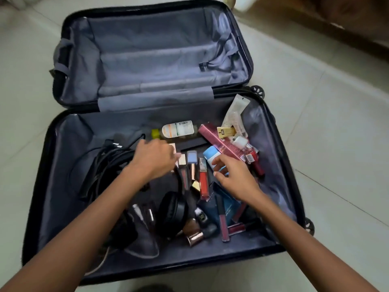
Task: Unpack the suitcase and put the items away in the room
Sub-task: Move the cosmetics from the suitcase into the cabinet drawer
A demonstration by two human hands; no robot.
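A dark suitcase (61, 165) lies open on the floor, its grey-lined lid (147, 49) empty. The near half holds black cables (105, 165), black headphones (174, 207), a clear bottle (179, 129) with a white label, a long maroon box (219, 142), a red lip gloss tube (203, 180), a dark blue box (227, 207) and several small cosmetics. My left hand (154, 159) is palm down over small pale boxes (182, 160), its fingertips hidden. My right hand (233, 175) hovers with loosely bent fingers at the blue and white bottle (210, 154).
The suitcase sits on pale floor tiles (336, 144). Wooden furniture (336, 17) stands at the far right. A white sachet (235, 110) leans on the right wall of the case. Suitcase wheels (257, 91) stick out on the right side.
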